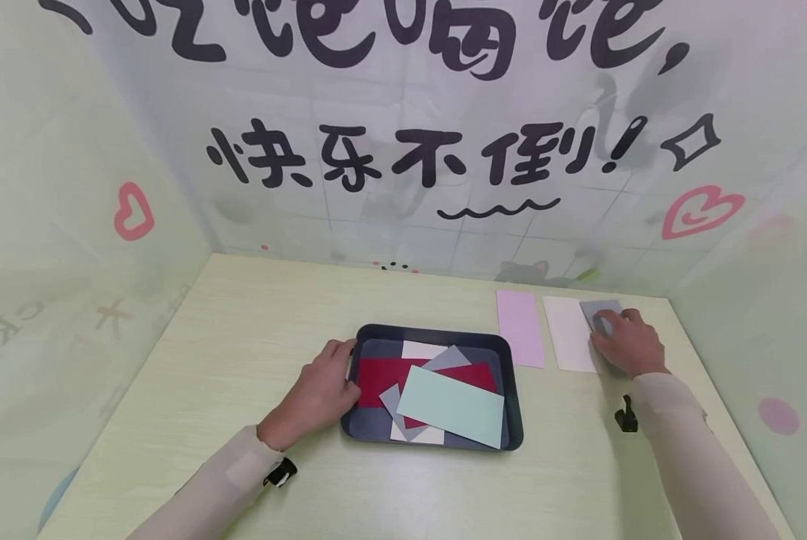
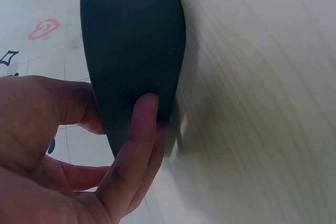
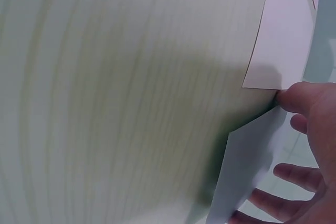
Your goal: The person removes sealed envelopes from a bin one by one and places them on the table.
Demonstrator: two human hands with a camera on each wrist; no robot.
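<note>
My left hand grips the left wall of a dark rectangular tray; in the left wrist view its fingers press the outer side of the tray and the thumb is over the rim. Inside the tray lie overlapping paper cards: a pale mint one on top, with red, grey and white ones beneath. At the far right, my right hand holds a grey card by its edges. In the right wrist view, this card is tilted, with one edge off the table.
Left of the grey card, a pale pinkish-white card and a pink card lie side by side on the light wooden table. Printed curtains stand at the table's back and sides.
</note>
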